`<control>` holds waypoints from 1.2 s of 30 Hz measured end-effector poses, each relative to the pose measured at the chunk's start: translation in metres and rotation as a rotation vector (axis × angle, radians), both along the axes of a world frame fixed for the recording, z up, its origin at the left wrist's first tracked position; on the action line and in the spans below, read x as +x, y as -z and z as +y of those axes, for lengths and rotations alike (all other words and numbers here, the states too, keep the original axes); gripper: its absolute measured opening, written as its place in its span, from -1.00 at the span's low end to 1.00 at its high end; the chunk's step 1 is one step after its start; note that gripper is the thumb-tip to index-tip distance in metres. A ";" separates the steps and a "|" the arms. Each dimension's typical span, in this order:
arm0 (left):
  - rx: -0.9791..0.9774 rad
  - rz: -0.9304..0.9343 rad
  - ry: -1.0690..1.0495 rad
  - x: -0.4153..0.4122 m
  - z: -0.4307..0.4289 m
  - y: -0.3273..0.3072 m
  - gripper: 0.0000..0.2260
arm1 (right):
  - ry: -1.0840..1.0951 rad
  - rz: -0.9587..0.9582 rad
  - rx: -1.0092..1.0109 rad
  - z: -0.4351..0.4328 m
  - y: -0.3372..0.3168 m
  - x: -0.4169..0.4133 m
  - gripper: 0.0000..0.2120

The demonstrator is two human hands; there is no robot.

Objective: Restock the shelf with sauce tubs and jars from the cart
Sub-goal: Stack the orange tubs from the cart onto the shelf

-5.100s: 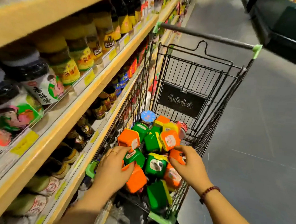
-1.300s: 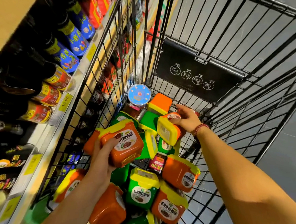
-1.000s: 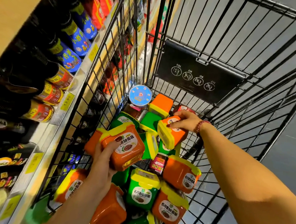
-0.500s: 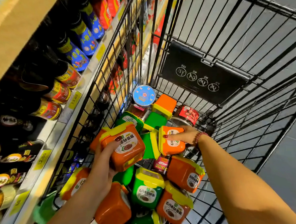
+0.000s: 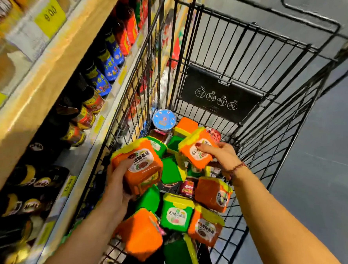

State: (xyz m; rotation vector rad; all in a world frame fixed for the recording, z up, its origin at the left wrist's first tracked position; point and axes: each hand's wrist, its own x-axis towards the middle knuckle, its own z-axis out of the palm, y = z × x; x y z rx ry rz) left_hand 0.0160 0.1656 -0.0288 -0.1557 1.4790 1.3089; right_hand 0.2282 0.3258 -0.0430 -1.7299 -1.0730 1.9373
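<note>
Down inside the wire cart (image 5: 245, 54), each hand has a tub. The left grip (image 5: 117, 181) curls round a large orange tub (image 5: 142, 166) with a yellow lid. The palm is beneath it and the thumb lies on the printed label, holding it raised above the heap near the cart's left wall. The right grip (image 5: 222, 155) pinches a smaller orange tub (image 5: 196, 151) from the side, fingertips over its label. That tub is tilted, just beside a red-topped jar (image 5: 215, 134) at the heap's far end. Whether it rests on the heap or hangs clear cannot be told.

Between and below the two held tubs lie more orange and green ones, among them a green tub (image 5: 176, 212) lying label-up. A small red-labelled jar (image 5: 188, 188) is wedged among them, and a blue-lidded jar (image 5: 163, 119) sits in the far left corner.

The shelf (image 5: 50, 79) runs along the left. Its nearer bottles are dark and blurred, their labels unreadable. Most of the left grip's fingers are hidden behind its tub.
</note>
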 end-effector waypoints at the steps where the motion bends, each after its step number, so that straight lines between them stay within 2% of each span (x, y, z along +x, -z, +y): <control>1: 0.018 0.003 0.005 -0.002 -0.001 -0.005 -0.21 | 0.034 0.045 0.005 -0.008 -0.015 -0.003 -0.87; 3: 0.070 0.023 0.035 -0.005 -0.002 -0.016 -0.22 | 0.108 0.141 -0.011 -0.025 -0.038 -0.009 -0.91; 5: 0.129 0.049 0.069 -0.005 -0.002 -0.027 -0.25 | 0.198 0.236 -0.054 -0.044 -0.056 -0.013 -0.84; 9: 0.192 -0.005 0.059 -0.007 -0.009 -0.046 -0.28 | 0.338 0.547 -0.084 -0.083 -0.083 -0.018 -0.63; 12: 0.233 -0.104 -0.008 -0.008 -0.017 -0.057 -0.31 | 0.356 0.601 -0.076 -0.101 -0.092 -0.017 -0.32; 13: 0.237 -0.107 -0.030 -0.007 -0.023 -0.062 -0.30 | 0.342 0.587 -0.080 -0.105 -0.099 -0.017 -0.28; 14: 0.245 -0.088 -0.044 -0.006 -0.029 -0.066 -0.28 | 0.321 0.566 -0.072 -0.108 -0.104 -0.015 -0.34; 16: 0.260 -0.036 -0.058 -0.002 -0.042 -0.075 -0.28 | 0.292 0.521 -0.035 -0.111 -0.116 -0.012 -0.59; 18: 0.301 -0.007 -0.090 0.005 -0.056 -0.083 -0.29 | 0.254 0.492 -0.003 -0.114 -0.124 -0.007 -0.68; 25: 0.343 0.133 -0.247 0.058 -0.110 -0.110 -0.22 | 0.022 0.471 0.007 -0.125 -0.138 0.021 -0.70; 32: 0.357 0.095 -0.668 0.106 -0.174 -0.124 -0.13 | -0.308 0.555 0.049 -0.152 -0.153 0.026 -0.96; 34: 0.313 0.134 -0.729 0.114 -0.199 -0.130 -0.12 | -0.402 0.611 0.008 -0.168 -0.155 0.015 -0.94; 36: 0.268 0.190 -0.737 0.123 -0.224 -0.137 -0.23 | -0.483 0.640 -0.045 -0.188 -0.158 0.002 -0.76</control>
